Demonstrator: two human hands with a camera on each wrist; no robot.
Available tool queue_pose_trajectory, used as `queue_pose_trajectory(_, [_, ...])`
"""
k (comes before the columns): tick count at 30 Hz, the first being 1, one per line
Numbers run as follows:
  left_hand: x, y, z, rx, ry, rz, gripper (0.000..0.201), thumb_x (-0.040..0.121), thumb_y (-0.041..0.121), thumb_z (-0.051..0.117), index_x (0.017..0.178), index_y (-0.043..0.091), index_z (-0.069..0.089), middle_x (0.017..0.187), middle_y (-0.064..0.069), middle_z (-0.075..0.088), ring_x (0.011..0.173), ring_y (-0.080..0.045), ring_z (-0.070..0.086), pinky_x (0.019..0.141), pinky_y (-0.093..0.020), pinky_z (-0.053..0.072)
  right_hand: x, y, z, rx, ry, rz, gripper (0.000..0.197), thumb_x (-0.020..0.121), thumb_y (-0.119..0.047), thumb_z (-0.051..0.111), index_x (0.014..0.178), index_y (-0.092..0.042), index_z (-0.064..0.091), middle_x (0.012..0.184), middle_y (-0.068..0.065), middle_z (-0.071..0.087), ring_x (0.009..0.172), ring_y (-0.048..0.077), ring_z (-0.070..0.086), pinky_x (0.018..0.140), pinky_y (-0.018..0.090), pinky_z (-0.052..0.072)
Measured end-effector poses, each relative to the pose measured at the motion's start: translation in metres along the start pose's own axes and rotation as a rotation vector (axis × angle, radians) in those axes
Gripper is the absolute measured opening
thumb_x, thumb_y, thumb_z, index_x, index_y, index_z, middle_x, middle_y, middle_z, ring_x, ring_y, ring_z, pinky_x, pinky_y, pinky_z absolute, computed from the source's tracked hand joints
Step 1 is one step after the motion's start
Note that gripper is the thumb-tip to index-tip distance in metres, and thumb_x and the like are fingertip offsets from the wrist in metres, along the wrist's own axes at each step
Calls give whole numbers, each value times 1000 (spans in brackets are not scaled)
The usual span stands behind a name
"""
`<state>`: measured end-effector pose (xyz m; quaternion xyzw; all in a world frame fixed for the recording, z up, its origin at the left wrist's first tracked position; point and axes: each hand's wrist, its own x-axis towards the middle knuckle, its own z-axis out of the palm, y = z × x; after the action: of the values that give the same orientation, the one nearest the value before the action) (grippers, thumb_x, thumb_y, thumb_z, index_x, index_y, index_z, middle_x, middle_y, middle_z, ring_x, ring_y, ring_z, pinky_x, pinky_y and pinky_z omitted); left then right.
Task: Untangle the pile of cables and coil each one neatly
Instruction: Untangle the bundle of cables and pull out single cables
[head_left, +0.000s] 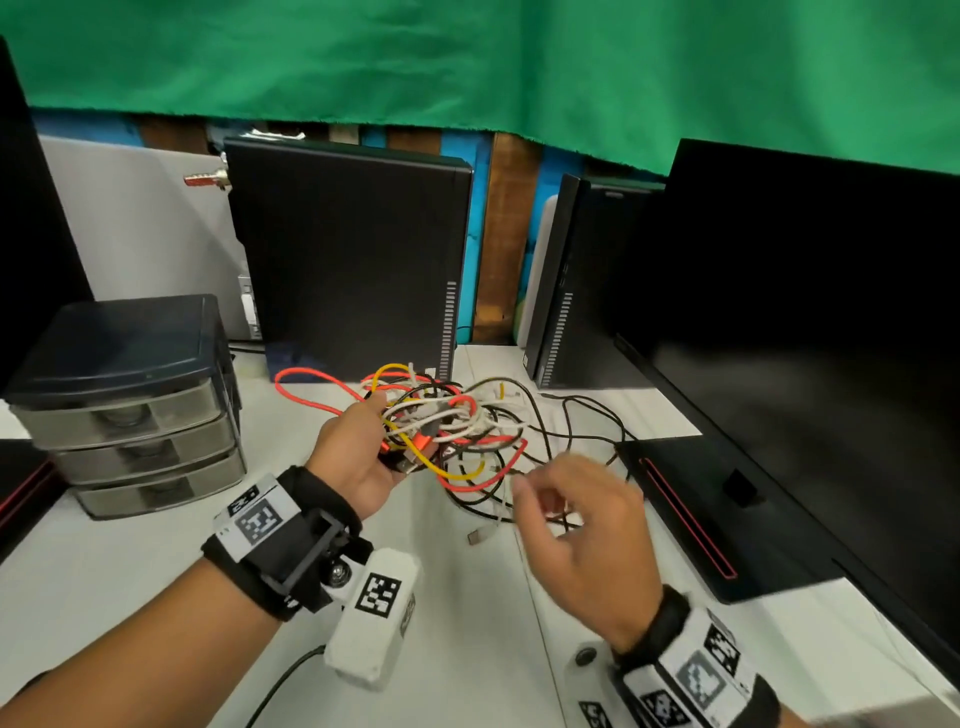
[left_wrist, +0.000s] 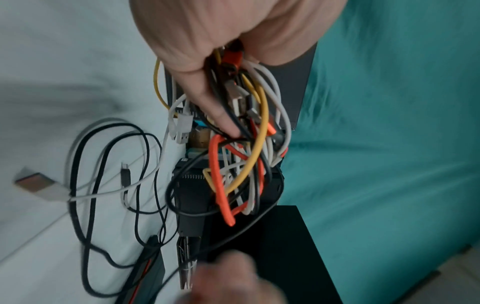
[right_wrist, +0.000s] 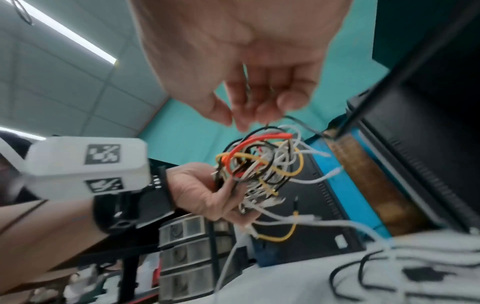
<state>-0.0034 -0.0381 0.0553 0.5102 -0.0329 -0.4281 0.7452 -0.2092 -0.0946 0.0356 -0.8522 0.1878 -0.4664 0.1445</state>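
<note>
Left hand (head_left: 358, 457) grips cable tangle (head_left: 452, 431) above bench (head_left: 130, 571). Right hand (head_left: 576, 525) pinches black cable (head_left: 571, 415); advise slow pull, follow loops, avoid tightening knots.

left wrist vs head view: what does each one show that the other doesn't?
Left wrist only: close detail inside the grip, with a metal USB plug among the strands under the left hand, and a small black connector tip lying on the table.

Head only: the grey drawer unit, the black computer tower, the monitor, and the right hand whole, though blurred.

Both: the left hand gripping the cable tangle of orange, yellow, white and black leads, with loose black loops trailing on the table.
</note>
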Motion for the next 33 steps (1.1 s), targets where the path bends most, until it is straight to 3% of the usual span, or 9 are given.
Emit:
queue_pose_trajectory(4, [6, -2, -1, -63, -19, -36, 26, 103, 15, 50, 119, 10, 69, 100, -11, 77, 77, -22, 76, 51, -29, 58, -8, -11, 14, 168, -529, 627, 24, 90, -51, 65, 102, -31, 70, 81, -5, 69, 68, 9, 64, 68, 32, 55])
queue_pose_trajectory(8, [5, -8, 2, -60, -68, -74, 26, 102, 10, 51, 118, 7, 70, 105, -13, 76, 77, -24, 75, 51, -28, 58, 5, -14, 12, 851, -387, 910, 16, 93, -32, 69, 107, -29, 74, 110, 7, 73, 107, 24, 68, 78, 36, 58])
queue_pose_trajectory(14, [10, -3, 3, -132, -74, -22, 29, 100, 5, 46, 114, 8, 71, 106, -15, 76, 98, -29, 74, 83, -37, 61, 17, -10, -5, 1298, -201, 881, 23, 91, -24, 66, 71, -14, 69, 120, 20, 69, 124, 28, 61, 95, 40, 54])
queue_pose_trajectory(20, [21, 26, -14, -227, -53, 65, 35, 101, 0, 34, 92, 12, 65, 74, -5, 76, 64, -18, 73, 55, -28, 61, 24, -7, -21, 1334, -289, 690, 32, 73, -37, 81, 68, -10, 63, 78, 12, 63, 117, 38, 64, 107, 45, 47])
queue_pose_trajectory(23, [29, 46, -25, -241, 14, 71, 40, 103, 3, 31, 98, 14, 69, 91, -11, 77, 69, -24, 75, 55, -34, 62, 30, -7, -33, 1165, -440, 693, 42, 73, -45, 80, 74, -6, 64, 62, 8, 52, 73, 28, 67, 87, 34, 56])
queue_pose_trajectory(26, [38, 58, -39, -238, 80, 107, 42, 103, 6, 29, 104, 13, 70, 101, -17, 76, 85, -33, 76, 66, -51, 63, 36, -9, -48, 588, -719, 654, 38, 81, -39, 79, 72, -4, 64, 55, 6, 49, 45, 12, 46, 58, 16, 45])
queue_pose_trajectory(28, [45, 62, -48, -234, 122, 130, 39, 102, 8, 32, 111, 11, 70, 114, -17, 73, 102, -35, 72, 81, -52, 60, 40, -4, -56, 269, -615, 617, 36, 88, -28, 75, 68, -3, 60, 48, 1, 46, 39, 9, 34, 45, 18, 35])
queue_pose_trajectory(30, [50, 62, -53, -226, 131, 165, 36, 104, 9, 31, 107, 9, 67, 121, -13, 72, 119, -32, 64, 94, -42, 57, 43, 10, -63, 140, -270, 595, 32, 89, -20, 75, 67, -3, 58, 45, 6, 46, 39, 10, 33, 40, 20, 31])
queue_pose_trajectory(33, [46, 58, -47, -187, 35, 231, 34, 108, 9, 24, 94, 18, 54, 71, 11, 75, 110, -10, 60, 82, -23, 56, 46, 28, -65, 162, 107, 568, 26, 89, -14, 74, 71, -5, 57, 56, 23, 54, 44, 16, 39, 41, 22, 35])
